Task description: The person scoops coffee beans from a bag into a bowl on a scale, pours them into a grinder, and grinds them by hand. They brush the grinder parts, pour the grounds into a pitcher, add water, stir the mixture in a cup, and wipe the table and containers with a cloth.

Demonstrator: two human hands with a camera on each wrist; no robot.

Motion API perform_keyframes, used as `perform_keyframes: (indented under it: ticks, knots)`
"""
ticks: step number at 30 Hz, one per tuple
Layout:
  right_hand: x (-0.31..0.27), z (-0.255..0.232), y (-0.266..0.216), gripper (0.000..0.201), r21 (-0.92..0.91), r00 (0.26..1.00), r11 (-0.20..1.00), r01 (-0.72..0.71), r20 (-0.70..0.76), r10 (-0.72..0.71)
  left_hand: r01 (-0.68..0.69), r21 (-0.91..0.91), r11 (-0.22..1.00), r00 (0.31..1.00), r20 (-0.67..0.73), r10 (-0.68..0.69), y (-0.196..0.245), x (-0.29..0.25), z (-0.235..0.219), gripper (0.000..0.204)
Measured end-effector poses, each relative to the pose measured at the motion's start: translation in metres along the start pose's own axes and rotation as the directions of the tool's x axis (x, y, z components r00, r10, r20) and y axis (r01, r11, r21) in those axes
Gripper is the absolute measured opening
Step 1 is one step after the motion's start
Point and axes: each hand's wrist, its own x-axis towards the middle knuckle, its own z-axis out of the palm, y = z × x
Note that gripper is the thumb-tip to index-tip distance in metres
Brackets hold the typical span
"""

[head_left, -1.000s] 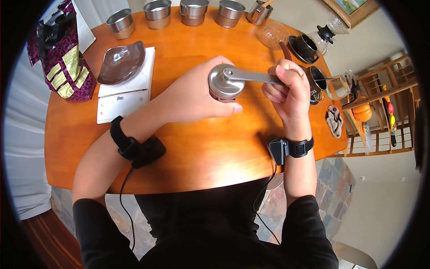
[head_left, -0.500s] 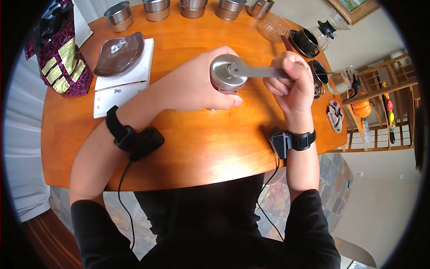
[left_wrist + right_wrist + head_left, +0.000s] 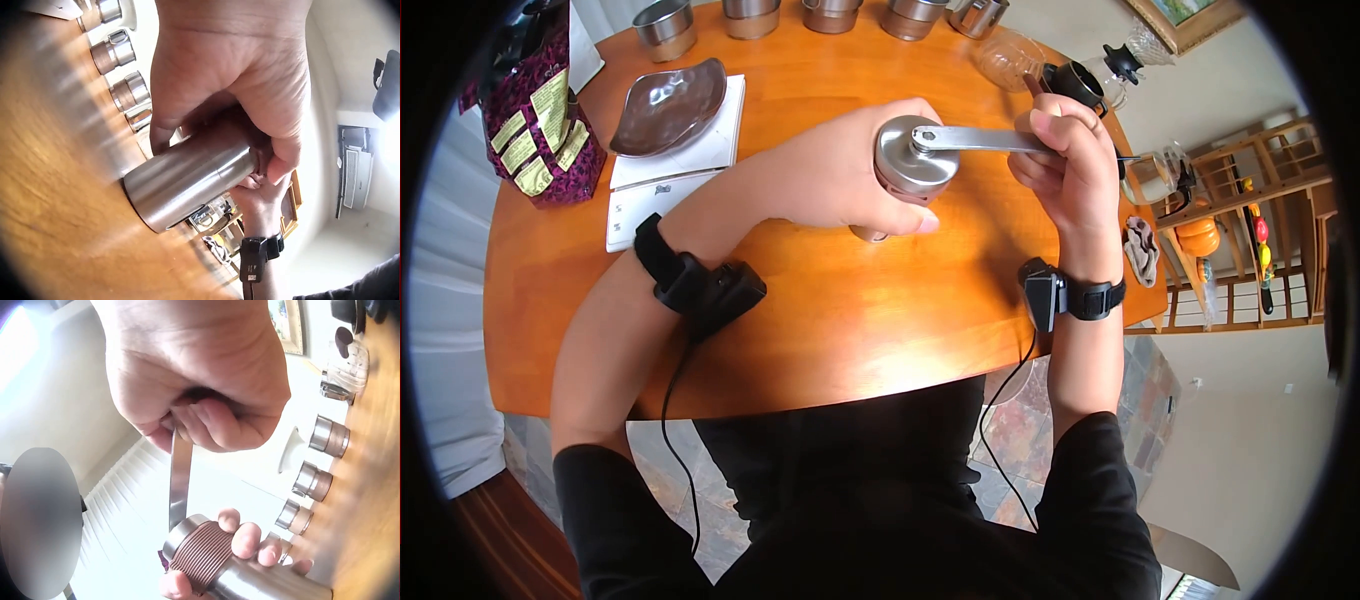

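Note:
In the head view a manual coffee grinder (image 3: 917, 172) shows its round steel top toward me. My left hand (image 3: 830, 180) wraps round its upper body, with the thumb along the near side. The steel crank arm (image 3: 985, 138) points right from the top. Fingers of my right hand (image 3: 1075, 165) curl round the handle at its outer end and hide most of the knob. The left wrist view shows the grinder's smooth steel lower body (image 3: 187, 184) leaning, its base at the tabletop. A brown ribbed band (image 3: 203, 553) lies under my left fingers in the right wrist view.
A brown dish (image 3: 670, 110) sits on a white scale (image 3: 655, 215) at left, beside a purple bag (image 3: 540, 140). Several steel cups (image 3: 830, 14) line the far edge. A black cup (image 3: 1072, 85) and a crumpled cloth (image 3: 1141, 252) lie on the right.
The crank is blurred half a second ago and sharp now, pointing right again. The grinder's base now shows below my left hand. The head view has shifted slightly.

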Motion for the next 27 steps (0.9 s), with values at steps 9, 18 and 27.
perform_keyframes:
  ticks: [9, 18, 27]
  knots:
    - [0.008, -0.009, -0.002, 0.032, -0.158, 0.991, 0.984, -0.085, 0.093, 0.100, 0.042, -0.061, 0.997, 0.999, 0.021, -0.041, 0.002, -0.003, 0.002, 0.045]
    - [-0.021, 0.002, -0.001, 0.035, -0.134, 0.989, 0.981, -0.140, -0.058, 0.134, 0.044, -0.046, 0.998, 0.998, 0.051, -0.041, 0.003, -0.004, 0.005, 0.047]
    - [-0.040, 0.025, -0.008, 0.031, -0.343, 0.974, 0.939, -0.030, -0.221, -0.050, -0.026, 0.055, 0.998, 1.000, -0.006, 0.026, -0.002, -0.003, 0.006, 0.047]
